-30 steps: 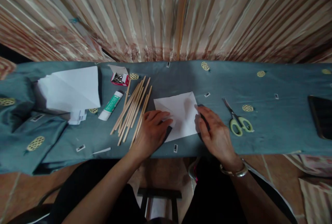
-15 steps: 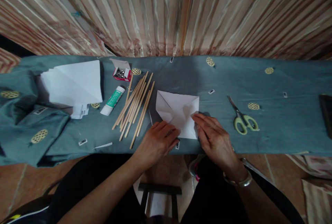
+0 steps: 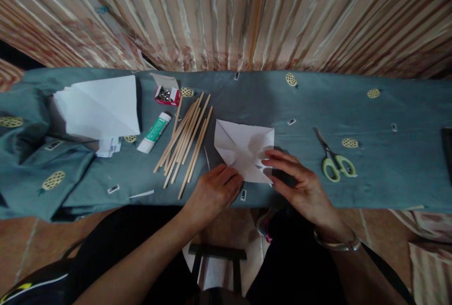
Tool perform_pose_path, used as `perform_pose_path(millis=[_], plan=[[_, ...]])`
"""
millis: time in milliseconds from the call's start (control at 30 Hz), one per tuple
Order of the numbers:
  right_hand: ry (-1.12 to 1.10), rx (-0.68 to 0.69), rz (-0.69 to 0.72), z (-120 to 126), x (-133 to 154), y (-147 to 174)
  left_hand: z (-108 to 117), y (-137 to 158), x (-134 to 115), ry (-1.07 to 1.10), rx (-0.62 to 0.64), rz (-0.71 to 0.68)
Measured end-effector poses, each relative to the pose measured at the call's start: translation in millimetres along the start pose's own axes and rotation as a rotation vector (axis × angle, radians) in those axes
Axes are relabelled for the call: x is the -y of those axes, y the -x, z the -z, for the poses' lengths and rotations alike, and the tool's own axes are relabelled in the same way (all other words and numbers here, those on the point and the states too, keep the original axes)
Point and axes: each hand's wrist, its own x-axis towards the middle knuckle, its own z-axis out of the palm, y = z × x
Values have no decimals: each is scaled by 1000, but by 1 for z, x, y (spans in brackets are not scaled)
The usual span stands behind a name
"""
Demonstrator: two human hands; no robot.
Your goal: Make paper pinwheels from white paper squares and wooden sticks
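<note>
White folded paper (image 3: pixel 243 141), both hands (image 3: pixel 216 191) (image 3: pixel 304 189) at its edges; green-labelled tube (image 3: pixel 154 132), print (image 3: pixel 157 128) illegible

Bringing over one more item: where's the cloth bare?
Bare cloth lies between the scissors and the dark object at the right edge, and beyond the folded paper, up to the curtain. Crowded: the left, with paper stack, glue stick, box, wooden sticks.

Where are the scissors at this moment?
In the head view, the green-handled scissors lie on the teal cloth, to the right of the right hand.
</note>
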Motion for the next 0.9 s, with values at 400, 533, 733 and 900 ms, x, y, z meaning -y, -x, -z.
perform_pose_path(millis=[400, 533, 733, 900], plan=[[-158, 81, -43, -6, 12, -7, 3, 3, -2, 35, 16, -6], [-126, 82, -44, -8, 10, -7, 4, 2, -4, 40, 20, -5], [64, -70, 7, -21, 10, -10, 2, 2, -7, 59, -43, -10], [173, -97, 33, -28, 12, -13, -1, 3, -5, 80, -22, -29]])
